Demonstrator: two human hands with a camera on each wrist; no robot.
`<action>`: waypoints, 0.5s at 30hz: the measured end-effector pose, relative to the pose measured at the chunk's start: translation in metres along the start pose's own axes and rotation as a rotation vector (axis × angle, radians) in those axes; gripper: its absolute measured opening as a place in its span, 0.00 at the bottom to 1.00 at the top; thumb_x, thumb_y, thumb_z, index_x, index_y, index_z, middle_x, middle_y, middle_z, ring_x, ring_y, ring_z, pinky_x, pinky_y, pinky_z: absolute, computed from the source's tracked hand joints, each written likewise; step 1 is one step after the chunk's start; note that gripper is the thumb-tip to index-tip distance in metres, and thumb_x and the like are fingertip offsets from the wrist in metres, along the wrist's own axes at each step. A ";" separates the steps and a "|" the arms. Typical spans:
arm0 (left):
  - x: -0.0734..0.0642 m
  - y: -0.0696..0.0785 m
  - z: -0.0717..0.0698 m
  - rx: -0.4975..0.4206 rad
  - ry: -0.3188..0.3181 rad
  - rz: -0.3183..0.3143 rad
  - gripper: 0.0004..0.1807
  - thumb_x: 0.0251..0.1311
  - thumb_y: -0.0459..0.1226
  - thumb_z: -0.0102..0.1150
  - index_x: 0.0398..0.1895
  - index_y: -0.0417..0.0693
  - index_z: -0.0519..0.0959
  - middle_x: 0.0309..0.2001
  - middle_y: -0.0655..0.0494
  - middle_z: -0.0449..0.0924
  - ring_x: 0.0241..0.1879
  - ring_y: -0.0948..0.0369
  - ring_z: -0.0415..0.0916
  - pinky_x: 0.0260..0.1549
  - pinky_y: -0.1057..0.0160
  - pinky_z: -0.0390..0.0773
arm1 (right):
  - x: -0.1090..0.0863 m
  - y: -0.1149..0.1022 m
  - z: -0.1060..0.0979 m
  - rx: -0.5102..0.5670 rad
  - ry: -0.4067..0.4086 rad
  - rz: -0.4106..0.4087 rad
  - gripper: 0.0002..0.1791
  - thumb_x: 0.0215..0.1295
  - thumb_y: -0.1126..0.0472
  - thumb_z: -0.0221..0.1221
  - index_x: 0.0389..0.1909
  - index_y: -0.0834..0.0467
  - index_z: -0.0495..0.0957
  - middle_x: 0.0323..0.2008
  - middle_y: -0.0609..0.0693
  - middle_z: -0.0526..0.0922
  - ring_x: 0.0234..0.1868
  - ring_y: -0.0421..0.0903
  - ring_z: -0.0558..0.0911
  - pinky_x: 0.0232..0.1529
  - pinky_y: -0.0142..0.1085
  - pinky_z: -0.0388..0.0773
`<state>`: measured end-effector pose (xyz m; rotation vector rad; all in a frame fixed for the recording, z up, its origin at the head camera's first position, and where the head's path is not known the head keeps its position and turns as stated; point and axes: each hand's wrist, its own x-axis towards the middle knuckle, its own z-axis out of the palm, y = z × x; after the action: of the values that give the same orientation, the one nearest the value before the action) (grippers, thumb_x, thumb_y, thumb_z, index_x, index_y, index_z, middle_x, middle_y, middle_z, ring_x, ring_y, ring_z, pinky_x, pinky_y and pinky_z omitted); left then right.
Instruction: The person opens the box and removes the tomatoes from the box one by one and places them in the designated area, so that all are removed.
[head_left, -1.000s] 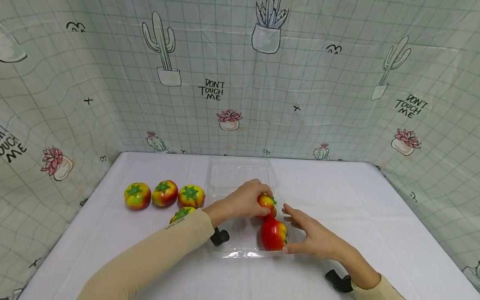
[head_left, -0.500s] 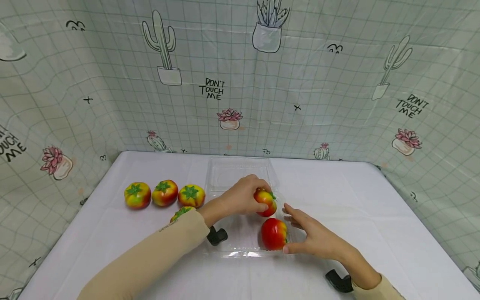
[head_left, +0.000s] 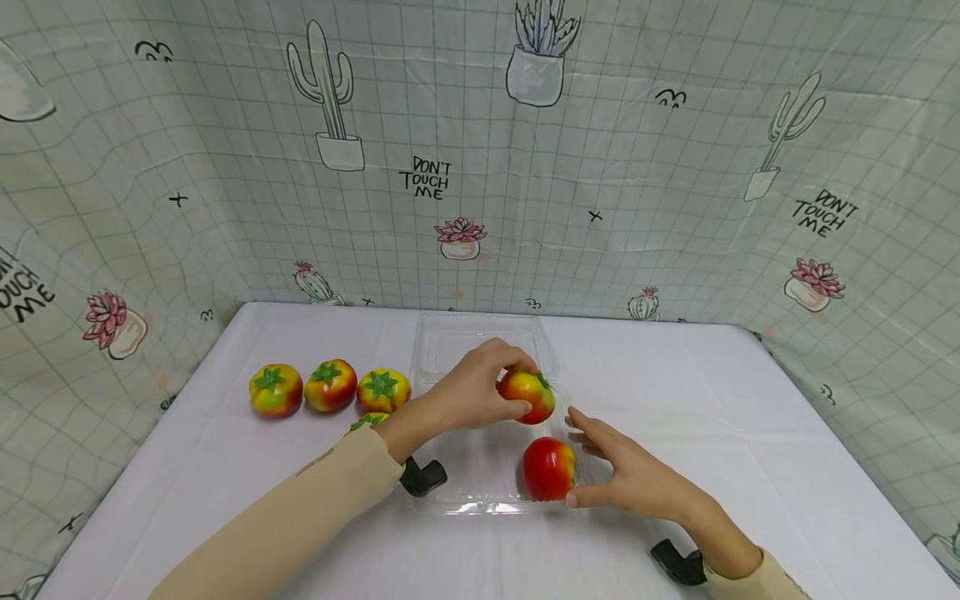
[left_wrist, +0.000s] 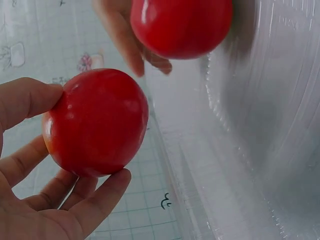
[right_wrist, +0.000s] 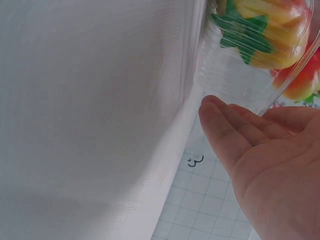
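Note:
My left hand (head_left: 480,385) holds a red and yellow tomato (head_left: 529,395) with a green star-shaped top, thumb and fingertips round it. In the left wrist view this tomato (left_wrist: 100,122) shows its smooth red side, raised at the container's edge. Below it in the head view, a second tomato (head_left: 548,468) lies on its side in the right front of the clear plastic container (head_left: 480,483). At the container's right side, my right hand (head_left: 630,475) has its fingers extended and its thumb near the second tomato. The right wrist view shows the fingertips (right_wrist: 212,107) by the clear wall.
Several more tomatoes stand to the left of the container: a row with one tomato (head_left: 275,391) at its far end, and another (head_left: 367,422) partly behind the left sleeve. The container's open lid (head_left: 480,329) lies toward the back. A printed cloth (head_left: 480,125) hangs behind the white table (head_left: 675,375).
My left hand has moved up and slightly left with its tomato, widening the gap to the tomato in the container. The right hand has stayed in place.

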<state>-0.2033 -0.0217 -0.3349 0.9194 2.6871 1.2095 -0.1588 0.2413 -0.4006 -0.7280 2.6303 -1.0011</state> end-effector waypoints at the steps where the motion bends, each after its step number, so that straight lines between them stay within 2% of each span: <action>1: -0.001 0.001 -0.001 -0.008 0.008 0.007 0.20 0.53 0.36 0.67 0.50 0.51 0.77 0.48 0.57 0.71 0.47 0.61 0.69 0.42 0.69 0.78 | 0.000 0.000 0.000 0.000 0.000 0.001 0.57 0.50 0.40 0.68 0.75 0.57 0.49 0.70 0.54 0.60 0.63 0.56 0.71 0.58 0.51 0.71; 15: -0.033 0.000 -0.004 -0.102 0.090 0.066 0.19 0.52 0.34 0.68 0.49 0.49 0.76 0.49 0.59 0.71 0.50 0.64 0.69 0.48 0.66 0.78 | -0.001 0.001 0.001 0.022 0.004 0.002 0.56 0.51 0.41 0.68 0.75 0.57 0.49 0.70 0.54 0.60 0.63 0.57 0.70 0.59 0.53 0.70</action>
<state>-0.1774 -0.0417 -0.3385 0.9697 2.6528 1.4197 -0.1576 0.2420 -0.4015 -0.7195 2.6189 -1.0304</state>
